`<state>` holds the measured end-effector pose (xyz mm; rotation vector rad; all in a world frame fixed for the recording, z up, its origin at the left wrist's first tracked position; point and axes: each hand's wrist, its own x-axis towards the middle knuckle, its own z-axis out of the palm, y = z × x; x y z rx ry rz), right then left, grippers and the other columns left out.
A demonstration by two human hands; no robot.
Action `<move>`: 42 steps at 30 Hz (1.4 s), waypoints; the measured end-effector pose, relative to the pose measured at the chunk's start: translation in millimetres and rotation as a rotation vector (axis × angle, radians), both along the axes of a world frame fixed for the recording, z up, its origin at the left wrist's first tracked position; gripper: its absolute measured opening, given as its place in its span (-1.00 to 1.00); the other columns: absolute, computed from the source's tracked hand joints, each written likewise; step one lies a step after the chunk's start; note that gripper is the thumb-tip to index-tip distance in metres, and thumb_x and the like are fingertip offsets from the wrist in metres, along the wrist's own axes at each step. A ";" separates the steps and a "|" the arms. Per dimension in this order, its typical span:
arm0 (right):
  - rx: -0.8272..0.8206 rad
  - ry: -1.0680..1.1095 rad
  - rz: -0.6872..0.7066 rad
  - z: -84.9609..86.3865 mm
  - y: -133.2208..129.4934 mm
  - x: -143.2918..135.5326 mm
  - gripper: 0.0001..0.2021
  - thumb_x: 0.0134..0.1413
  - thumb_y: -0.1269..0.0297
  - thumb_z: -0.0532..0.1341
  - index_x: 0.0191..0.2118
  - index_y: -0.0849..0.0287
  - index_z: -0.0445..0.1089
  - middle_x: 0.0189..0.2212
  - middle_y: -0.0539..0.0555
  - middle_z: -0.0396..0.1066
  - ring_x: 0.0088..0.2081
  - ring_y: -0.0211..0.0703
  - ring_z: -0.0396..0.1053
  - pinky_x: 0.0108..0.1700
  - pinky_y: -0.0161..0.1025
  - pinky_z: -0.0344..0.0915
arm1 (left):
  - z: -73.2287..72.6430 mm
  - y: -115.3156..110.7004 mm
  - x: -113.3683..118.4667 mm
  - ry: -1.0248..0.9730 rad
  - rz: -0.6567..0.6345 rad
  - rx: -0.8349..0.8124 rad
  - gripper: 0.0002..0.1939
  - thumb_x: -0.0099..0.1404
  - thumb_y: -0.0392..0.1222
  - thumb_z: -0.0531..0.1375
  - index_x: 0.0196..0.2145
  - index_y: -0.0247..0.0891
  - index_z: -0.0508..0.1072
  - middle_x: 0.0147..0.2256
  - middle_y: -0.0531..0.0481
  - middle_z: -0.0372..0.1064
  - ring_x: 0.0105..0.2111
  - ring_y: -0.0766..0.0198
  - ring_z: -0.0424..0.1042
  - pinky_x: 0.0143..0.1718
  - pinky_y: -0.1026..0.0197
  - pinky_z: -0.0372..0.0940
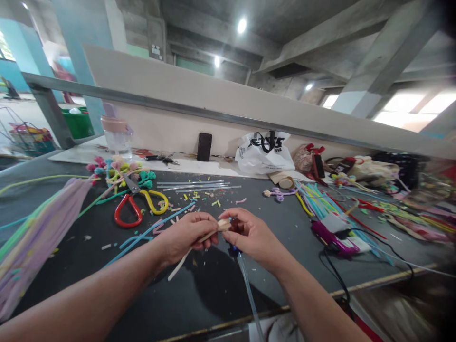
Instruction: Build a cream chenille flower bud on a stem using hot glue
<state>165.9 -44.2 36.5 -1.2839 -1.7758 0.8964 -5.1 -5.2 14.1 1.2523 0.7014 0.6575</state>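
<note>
My left hand pinches a cream fuzzy stem, whose loose end slants down toward the lower left. The stem's other end meets a small cream bundle, which my right hand holds between thumb and fingers. The two hands nearly touch above the dark table. A clear stick with a blue part near its top runs down from beneath my right hand; whether the fingers hold it is hidden. Nearby on the left lie scissors with one red and one yellow handle.
Fuzzy stems and pompom flowers are at the left. Clear sticks and scraps lie ahead. Behind stand a bottle, phone and white bag. A purple glue gun with a black cord lies right.
</note>
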 end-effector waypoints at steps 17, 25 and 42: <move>-0.028 -0.068 -0.046 2.1 2.2 -7.4 -0.97 -0.16 0.39 0.15 -0.47 0.17 0.28 -0.64 -0.11 0.19 -0.61 -0.36 0.13 -0.56 -0.38 0.08 | -1.9 -0.3 -1.2 0.047 -0.041 0.046 -0.78 0.11 -0.08 0.13 -0.48 -0.33 0.36 -0.55 0.05 0.32 -0.61 0.45 0.21 -0.62 0.39 -0.03; 0.035 -0.127 -0.006 -6.4 10.3 -3.3 -0.96 -0.13 0.31 0.15 -0.47 0.15 0.29 -0.57 -0.05 0.23 -0.54 -0.29 0.16 -0.54 -0.35 0.13 | -1.4 5.6 -3.5 0.096 -0.063 0.037 -0.81 0.02 -0.10 0.14 -0.49 -0.30 0.38 -0.56 0.08 0.33 -0.62 0.44 0.23 -0.61 0.37 0.04; 0.027 -0.105 -0.048 -12.9 11.7 -10.5 -0.90 -0.12 0.31 0.16 -0.39 0.16 0.28 -0.57 -0.07 0.25 -0.54 -0.32 0.21 -0.51 -0.37 0.17 | -6.0 5.8 -1.9 0.095 -0.108 0.032 -0.86 0.02 -0.15 0.13 -0.49 -0.28 0.33 -0.56 0.10 0.32 -0.62 0.46 0.20 -0.60 0.37 0.03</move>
